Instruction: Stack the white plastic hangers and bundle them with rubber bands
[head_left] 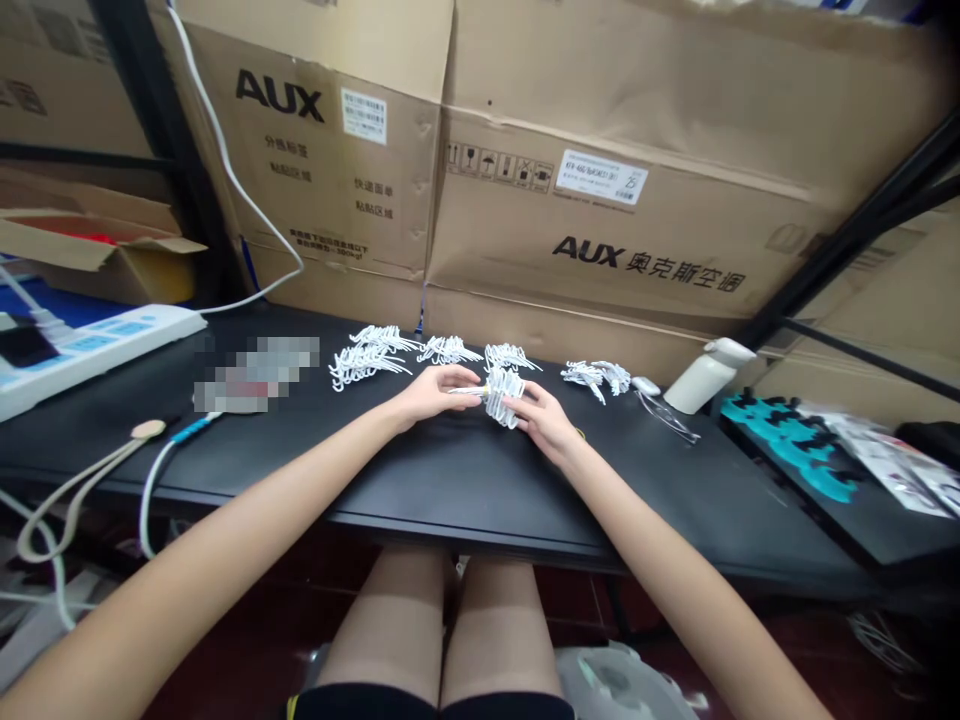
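Note:
A bundle of white wire hooks (504, 398) is held between my two hands, just above the black table. My left hand (439, 392) closes on the thin, straight left end of the bundle, where a bit of yellow shows. My right hand (546, 420) grips the looped right side, thumb and fingers pressed on it. Behind my hands lie more white bundles: a large pile (366, 358) at the left, one (448, 350) near the middle, another (510, 356) just behind the held bundle, and a looser group (596, 376) to the right.
A white bottle (709, 377) lies tilted at the right, near glasses (667, 418) and teal-and-black pieces (795, 445). At the left are a power strip (97, 355), cables and an open carton (97, 240). Large AUX cartons (592, 220) stand along the back edge of the table (442, 490).

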